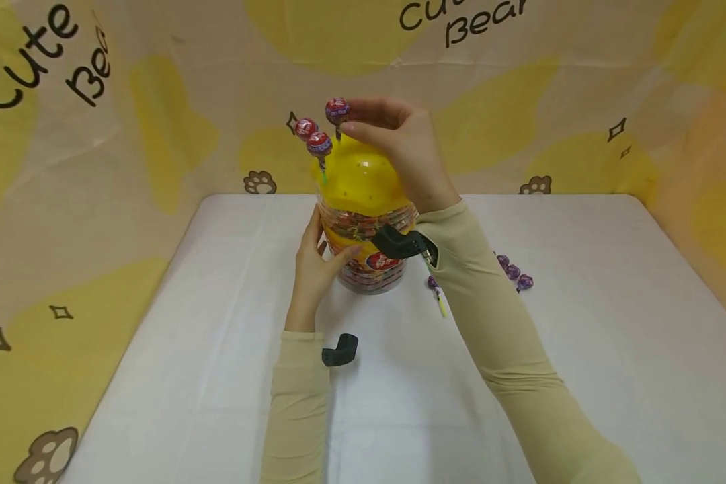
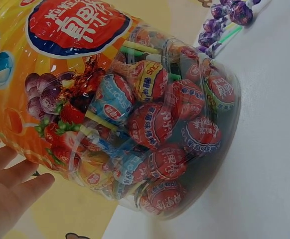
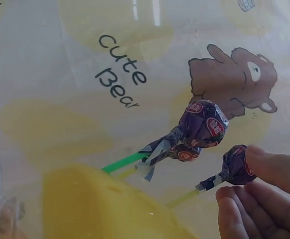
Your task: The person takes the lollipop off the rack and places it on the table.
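Note:
A clear plastic jar (image 1: 372, 279) packed with wrapped lollipops (image 2: 152, 124) stands on the white table, with a bulging yellow lid (image 1: 363, 178) on top. My left hand (image 1: 314, 269) holds the jar from its left side, thumb across the front of the orange label (image 2: 15, 89). Above the lid, my right hand (image 1: 408, 144) pinches the purple-and-red wrapped head of a lollipop (image 3: 237, 164) between thumb and fingers. That lollipop's pale yellow stick points down to the lid. Two more lollipops (image 1: 319, 144) stick up from the lid's left side, one on a green stick.
Several purple-wrapped lollipops (image 1: 513, 271) lie on the table right of the jar, partly behind my right sleeve (image 1: 508, 323). A single lollipop (image 1: 433, 285) with a yellow stick lies nearer the jar. A patterned yellow cloth backdrop (image 1: 490, 121) rises behind the table (image 1: 218, 302).

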Demonstrator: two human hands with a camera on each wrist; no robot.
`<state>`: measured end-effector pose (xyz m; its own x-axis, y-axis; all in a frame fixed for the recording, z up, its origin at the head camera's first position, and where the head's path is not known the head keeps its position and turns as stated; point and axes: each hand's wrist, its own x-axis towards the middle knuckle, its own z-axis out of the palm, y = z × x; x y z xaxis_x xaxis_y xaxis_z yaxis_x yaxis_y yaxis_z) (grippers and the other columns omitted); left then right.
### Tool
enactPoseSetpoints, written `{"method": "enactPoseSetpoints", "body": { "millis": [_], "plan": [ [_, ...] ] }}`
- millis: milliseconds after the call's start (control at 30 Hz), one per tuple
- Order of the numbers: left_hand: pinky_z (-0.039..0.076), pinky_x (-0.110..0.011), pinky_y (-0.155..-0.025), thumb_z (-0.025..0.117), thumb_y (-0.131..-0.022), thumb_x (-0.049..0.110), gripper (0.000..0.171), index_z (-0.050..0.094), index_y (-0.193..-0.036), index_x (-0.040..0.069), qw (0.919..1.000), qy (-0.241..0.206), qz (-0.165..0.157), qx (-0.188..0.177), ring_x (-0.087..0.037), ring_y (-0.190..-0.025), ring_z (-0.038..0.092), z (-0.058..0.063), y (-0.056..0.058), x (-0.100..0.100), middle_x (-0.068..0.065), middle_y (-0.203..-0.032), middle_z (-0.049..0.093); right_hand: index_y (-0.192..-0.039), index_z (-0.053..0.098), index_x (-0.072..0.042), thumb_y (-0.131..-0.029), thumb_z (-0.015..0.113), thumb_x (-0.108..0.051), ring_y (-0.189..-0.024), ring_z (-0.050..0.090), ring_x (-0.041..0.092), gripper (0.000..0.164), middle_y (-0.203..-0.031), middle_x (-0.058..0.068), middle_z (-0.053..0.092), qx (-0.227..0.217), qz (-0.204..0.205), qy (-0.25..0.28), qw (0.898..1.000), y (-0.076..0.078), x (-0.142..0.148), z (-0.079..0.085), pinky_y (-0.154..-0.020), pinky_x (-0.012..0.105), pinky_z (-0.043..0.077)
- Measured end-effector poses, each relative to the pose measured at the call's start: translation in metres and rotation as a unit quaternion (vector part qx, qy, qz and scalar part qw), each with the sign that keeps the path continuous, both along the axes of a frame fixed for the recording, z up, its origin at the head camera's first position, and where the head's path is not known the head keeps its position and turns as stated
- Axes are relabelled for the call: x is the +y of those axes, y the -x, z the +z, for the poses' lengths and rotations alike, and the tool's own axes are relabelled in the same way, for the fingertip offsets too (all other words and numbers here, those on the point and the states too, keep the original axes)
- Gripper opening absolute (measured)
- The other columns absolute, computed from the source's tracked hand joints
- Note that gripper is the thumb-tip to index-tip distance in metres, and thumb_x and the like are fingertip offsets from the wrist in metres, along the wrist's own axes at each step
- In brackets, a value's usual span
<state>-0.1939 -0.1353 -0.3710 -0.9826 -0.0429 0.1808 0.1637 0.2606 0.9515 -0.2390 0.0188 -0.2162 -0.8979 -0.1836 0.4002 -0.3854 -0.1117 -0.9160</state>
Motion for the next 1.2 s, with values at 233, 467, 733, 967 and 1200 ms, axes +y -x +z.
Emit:
{"method": "enactPoseSetpoints", "body": {
  "millis": [233,467,733,967,1200],
  "plan": [
    [0.026,-0.041,-0.113,0.074,-0.083,0.027,0.092,0.014,-0.152,0.014,0.9999,-0.003,-0.009,0.009,-0.021,-0.140,0.023,-0.001,0.000,0.001,-0.005,-0.155,0.019,-0.110,0.067,0.000,-0.082,0.073,-0.008,-0.099,0.061,0.019,0.029,-0.105,0.008,0.068,0.008,-0.018,-0.018,1.000,0.001,-0.003,0.003,-0.091,0.025,0.048],
    [0.026,-0.040,-0.113,0.074,-0.083,0.027,0.092,0.015,-0.152,0.014,1.0000,-0.004,-0.004,0.007,-0.020,-0.140,0.023,0.000,0.000,0.001,-0.004,-0.155,0.019,-0.107,0.068,0.001,-0.082,0.072,-0.007,-0.097,0.061,0.020,0.027,-0.103,0.009,0.068,0.018,-0.029,-0.017,0.999,0.001,-0.006,0.004,-0.090,0.025,0.048],
    [0.026,-0.040,-0.113,0.074,-0.083,0.025,0.093,0.014,-0.152,0.014,0.9999,-0.001,-0.002,0.011,-0.021,-0.140,0.024,-0.001,-0.001,-0.001,-0.005,-0.155,0.020,-0.105,0.068,0.003,-0.082,0.072,-0.004,-0.094,0.061,0.023,0.025,-0.101,0.011,0.068,0.019,-0.029,0.040,0.999,0.001,-0.010,0.004,-0.089,0.026,0.049],
    [0.026,-0.040,-0.113,0.074,-0.083,0.026,0.093,0.014,-0.152,0.014,0.9999,0.000,0.000,0.012,-0.020,-0.140,0.023,0.000,-0.002,-0.003,-0.004,-0.155,0.019,-0.105,0.068,0.002,-0.083,0.070,-0.002,-0.096,0.060,0.023,0.022,-0.102,0.010,0.067,0.030,-0.022,0.051,0.998,-0.004,-0.008,0.010,-0.090,0.027,0.048],
    [0.026,-0.040,-0.113,0.075,-0.082,0.025,0.094,0.014,-0.152,0.014,0.9999,0.001,0.000,0.013,-0.021,-0.140,0.023,0.001,-0.005,-0.003,-0.004,-0.155,0.019,-0.106,0.067,0.003,-0.083,0.068,0.002,-0.098,0.059,0.025,0.023,-0.103,0.012,0.066,0.027,-0.010,0.063,0.998,-0.017,0.000,0.013,-0.092,0.029,0.048]
  ]
}}
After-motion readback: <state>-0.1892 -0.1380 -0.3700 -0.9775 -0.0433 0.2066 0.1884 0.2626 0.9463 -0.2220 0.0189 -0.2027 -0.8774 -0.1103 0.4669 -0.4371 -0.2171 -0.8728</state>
